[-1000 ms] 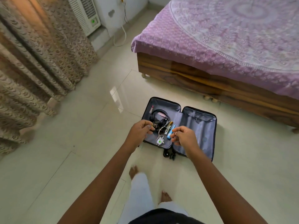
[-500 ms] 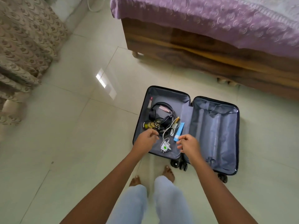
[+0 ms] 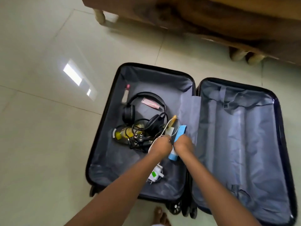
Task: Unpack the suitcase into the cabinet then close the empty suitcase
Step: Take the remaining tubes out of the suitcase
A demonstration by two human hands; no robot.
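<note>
Found suitcase (image 3: 112,154) open flat on floor tiles (image 3: 48,128), at 6 o'clock from wooden bed frame (image 3: 211,17): black shell, grey lining, 2 halves. Spotted both hands curled, side by side in left half. Left hand (image 3: 160,145) pinched white cable (image 3: 166,128). Right hand (image 3: 183,145) against blue tube (image 3: 180,131), grip impossible to tell. Noted headphones (image 3: 130,111) at 10 o'clock from hands.

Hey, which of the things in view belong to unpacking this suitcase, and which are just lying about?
Job in hand: suitcase, headphones, yellow bottle, black cables, pink tube, blue tube, white charger, left hand, right hand.

Just lying about: wooden bed frame, tiled floor.
</note>
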